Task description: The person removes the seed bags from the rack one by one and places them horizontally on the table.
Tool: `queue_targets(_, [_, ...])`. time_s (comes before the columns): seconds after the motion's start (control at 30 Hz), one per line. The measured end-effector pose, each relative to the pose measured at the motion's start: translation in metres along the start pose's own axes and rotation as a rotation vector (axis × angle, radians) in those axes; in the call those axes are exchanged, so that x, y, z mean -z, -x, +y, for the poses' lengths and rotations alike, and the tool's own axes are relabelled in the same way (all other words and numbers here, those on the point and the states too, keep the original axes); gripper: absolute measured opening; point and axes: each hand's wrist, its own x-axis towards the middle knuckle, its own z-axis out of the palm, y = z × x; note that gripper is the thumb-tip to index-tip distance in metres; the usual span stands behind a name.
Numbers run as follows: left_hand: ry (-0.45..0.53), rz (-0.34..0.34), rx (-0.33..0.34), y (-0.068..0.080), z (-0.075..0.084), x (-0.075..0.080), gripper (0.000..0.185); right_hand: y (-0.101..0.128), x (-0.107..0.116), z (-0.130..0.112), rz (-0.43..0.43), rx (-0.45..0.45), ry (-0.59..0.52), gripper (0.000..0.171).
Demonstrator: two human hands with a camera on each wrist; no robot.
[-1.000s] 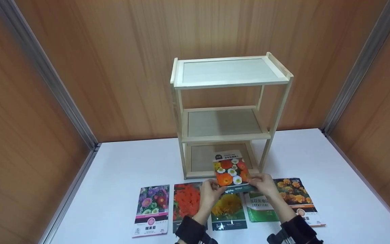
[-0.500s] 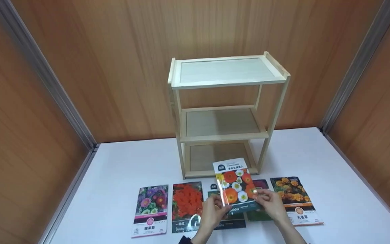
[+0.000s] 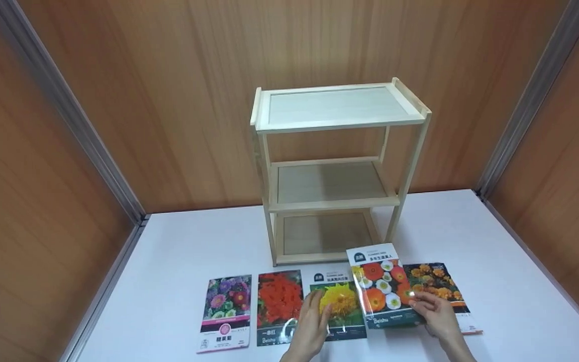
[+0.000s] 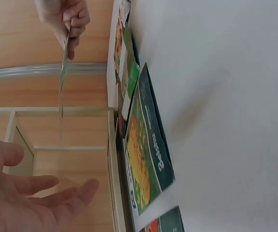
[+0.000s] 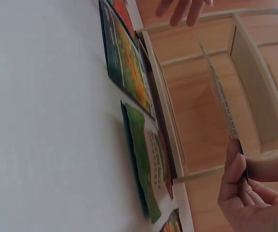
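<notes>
My right hand pinches the lower right corner of a seed packet printed with orange and white poppies. In the right wrist view this packet shows edge-on, raised off the table, with the thumb and fingers on its end. Beneath it in the head view, a green seed packet is covered. My left hand is off the poppy packet, its fingers loosely extended above a yellow-flower packet. The left wrist view shows that hand holding nothing, fingers apart.
A three-tier wooden shelf stands behind the packets on the white table. A purple-flower packet and a red-flower packet lie at left. An orange marigold packet lies at right. Wood-grain panels enclose the back and sides.
The poppy packet has moved from in front of the bottom shelf toward the right and closer to me. My left hand has let go of it; the right hand still holds it.
</notes>
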Motion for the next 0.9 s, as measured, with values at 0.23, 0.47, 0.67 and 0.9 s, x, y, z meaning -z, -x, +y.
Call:
queue_targets(0.23, [-0.148, 0.091, 0.081, 0.000, -0.021, 0.015, 0.079, -0.016, 0.046, 0.020, 0.096, -0.064, 0.050, 0.051])
queue_targets(0.47, [-0.301, 0.118, 0.112, 0.001, -0.047, 0.034, 0.087, -0.035, 0.084, 0.041, 0.211, -0.157, 0.067, 0.056])
queue_targets(0.67, [-0.414, 0.084, 0.116, 0.001, -0.067, 0.048, 0.089, -0.040, 0.112, 0.040, 0.261, -0.220, 0.036, 0.053])
queue_targets(0.9, [-0.518, 0.050, 0.058, 0.005, -0.085, 0.065, 0.089, -0.046, 0.138, 0.036, 0.289, -0.257, 0.064, 0.050])
